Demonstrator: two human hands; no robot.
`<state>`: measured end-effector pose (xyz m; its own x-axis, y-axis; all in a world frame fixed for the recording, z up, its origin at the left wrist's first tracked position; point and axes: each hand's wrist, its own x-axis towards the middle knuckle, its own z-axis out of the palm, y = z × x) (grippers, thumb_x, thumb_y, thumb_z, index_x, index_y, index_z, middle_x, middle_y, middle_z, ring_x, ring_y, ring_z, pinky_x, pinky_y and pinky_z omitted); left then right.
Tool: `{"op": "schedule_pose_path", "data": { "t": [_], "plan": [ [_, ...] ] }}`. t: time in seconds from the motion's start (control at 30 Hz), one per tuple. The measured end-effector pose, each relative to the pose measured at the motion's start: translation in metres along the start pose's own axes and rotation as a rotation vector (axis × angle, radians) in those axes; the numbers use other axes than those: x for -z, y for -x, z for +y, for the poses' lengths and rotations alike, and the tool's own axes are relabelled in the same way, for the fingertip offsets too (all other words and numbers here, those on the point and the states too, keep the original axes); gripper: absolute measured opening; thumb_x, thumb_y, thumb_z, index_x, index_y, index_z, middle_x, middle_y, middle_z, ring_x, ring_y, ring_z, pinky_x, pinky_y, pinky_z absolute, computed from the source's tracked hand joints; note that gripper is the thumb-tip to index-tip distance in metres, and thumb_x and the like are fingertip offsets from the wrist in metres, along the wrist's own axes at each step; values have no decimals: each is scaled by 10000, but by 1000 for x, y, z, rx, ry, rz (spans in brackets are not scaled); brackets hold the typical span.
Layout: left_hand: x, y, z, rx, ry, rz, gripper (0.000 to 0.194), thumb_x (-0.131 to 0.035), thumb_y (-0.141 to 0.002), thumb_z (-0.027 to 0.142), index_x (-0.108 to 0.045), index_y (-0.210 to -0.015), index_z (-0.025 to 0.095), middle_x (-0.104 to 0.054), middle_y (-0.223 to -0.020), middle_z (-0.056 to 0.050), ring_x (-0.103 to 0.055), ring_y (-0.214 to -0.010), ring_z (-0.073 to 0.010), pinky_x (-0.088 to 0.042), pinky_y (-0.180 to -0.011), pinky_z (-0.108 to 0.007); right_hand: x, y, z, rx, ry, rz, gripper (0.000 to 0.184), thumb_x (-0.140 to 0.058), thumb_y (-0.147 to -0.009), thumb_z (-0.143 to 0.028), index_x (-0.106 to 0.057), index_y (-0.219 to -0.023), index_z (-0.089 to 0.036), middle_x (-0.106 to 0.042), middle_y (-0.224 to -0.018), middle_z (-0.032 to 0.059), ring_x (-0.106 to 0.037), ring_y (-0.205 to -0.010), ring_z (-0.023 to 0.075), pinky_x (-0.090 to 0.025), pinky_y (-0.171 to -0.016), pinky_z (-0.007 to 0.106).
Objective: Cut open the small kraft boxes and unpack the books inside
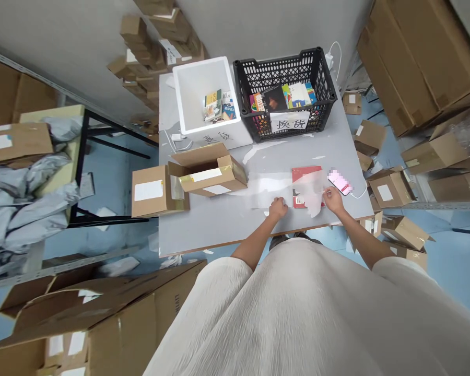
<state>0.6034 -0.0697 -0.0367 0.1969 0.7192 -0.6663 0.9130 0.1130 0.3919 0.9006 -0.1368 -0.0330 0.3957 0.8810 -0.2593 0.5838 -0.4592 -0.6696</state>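
Note:
A red book [312, 173] lies on the grey table, partly under a thin translucent white sheet [312, 200]. My right hand [332, 199] pinches the sheet's right edge, beside the book. To the book's left, my left hand [279, 208] rests low over the table with its fingers curled; what they hold, if anything, is hidden. Clear plastic film [264, 188] spreads flat next to that hand. A phone [340, 181] with a lit pink screen and a white cable lies just beyond my right hand.
At the back stand a white foam box [183, 104] and a black crate [254, 68], both holding books. An opened carton [219, 177] and another carton [149, 190] occupy the table's left. Stacked cartons [389, 190] crowd the right side; grey parcels [39, 209] fill a left shelf.

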Motion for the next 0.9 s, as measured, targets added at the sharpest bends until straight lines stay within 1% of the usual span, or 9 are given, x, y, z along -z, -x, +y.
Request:
{"op": "schedule_pose_path", "data": {
  "t": [0.1, 0.23, 0.4, 0.47, 0.57, 0.63, 0.73, 0.8, 0.9],
  "plan": [
    [-5, 1, 9, -101, 69, 76, 496, -587, -1015, 222, -630, -1509, 212, -577, -1612, -175, -609, -1463, -358, -481, -1229, -474, -6, 2, 1, -88, 240, -72, 141, -594, -943, -261, -697, -1028, -214, -674, -1247, 165, -641, -1168, 323, -523, -1063, 459],
    [-12, -3, 25, -184, 123, 58, 462, -578, -1013, 182, -681, -1463, 210, -621, -1566, -148, -640, -1429, -306, -490, -1242, -424, -7, 3, 0, -195, 386, -170, 235, -613, -926, -188, -719, -1136, -201, -685, -1331, 193, -637, -1255, 356, -498, -1082, 473],
    [-16, -9, 45, -272, 183, 102, 458, -569, -988, 134, -729, -1413, 194, -681, -1495, -142, -662, -1394, -297, -490, -1265, -431, -5, 5, -4, -236, 309, -187, 387, -541, -1044, -374, -645, -1374, -202, -716, -1386, 176, -675, -1261, 331, -530, -1035, 432],
    [-17, -11, 52, -307, 204, 82, 471, -571, -973, 113, -730, -1409, 196, -707, -1472, -136, -673, -1372, -300, -495, -1267, -458, -7, 6, -6, -220, 298, -180, 493, -596, -1026, -451, -609, -1452, -201, -701, -1440, 174, -671, -1296, 325, -537, -1033, 409],
    [-21, -11, 63, -340, 239, 6, 496, -576, -941, 76, -728, -1397, 199, -740, -1452, -117, -683, -1363, -288, -514, -1253, -454, -9, 7, -5, -206, 303, -195, 682, -753, -922, -510, -586, -1500, -190, -705, -1428, 184, -682, -1278, 333, -545, -1001, 394],
    [-24, -10, 68, -355, 260, -39, 493, -577, -927, 62, -731, -1378, 191, -743, -1462, -115, -673, -1389, -284, -509, -1256, -439, -10, 6, -2, -190, 296, -215, 627, -789, -884, -438, -632, -1442, -198, -755, -1300, 162, -712, -1182, 330, -554, -942, 391],
    [-32, -8, 75, -341, 329, -84, 485, -595, -910, 59, -724, -1360, 187, -745, -1465, -113, -674, -1390, -289, -502, -1254, -439, -6, 3, 5, -192, 252, -175, 355, -705, -902, -297, -725, -1252, -240, -787, -1075, 115, -731, -1025, 314, -552, -860, 384],
    [-36, -8, 82, -311, 382, -97, 476, -602, -916, 73, -705, -1366, 190, -753, -1447, -108, -693, -1356, -283, -516, -1228, -433, -3, 2, 7, -169, 228, -117, 275, -649, -911, -260, -749, -1167, -248, -781, -1040, 111, -725, -994, 310, -548, -854, 383],
    [-43, -11, 99, -273, 440, -116, 444, -559, -967, 120, -656, -1397, 175, -771, -1383, -115, -730, -1266, -259, -560, -1138, -397, -1, 4, 3, -60, 199, -92, 288, -612, -915, -283, -750, -1162, -229, -772, -1088, 117, -709, -1016, 302, -552, -883, 383]
  ]
}}
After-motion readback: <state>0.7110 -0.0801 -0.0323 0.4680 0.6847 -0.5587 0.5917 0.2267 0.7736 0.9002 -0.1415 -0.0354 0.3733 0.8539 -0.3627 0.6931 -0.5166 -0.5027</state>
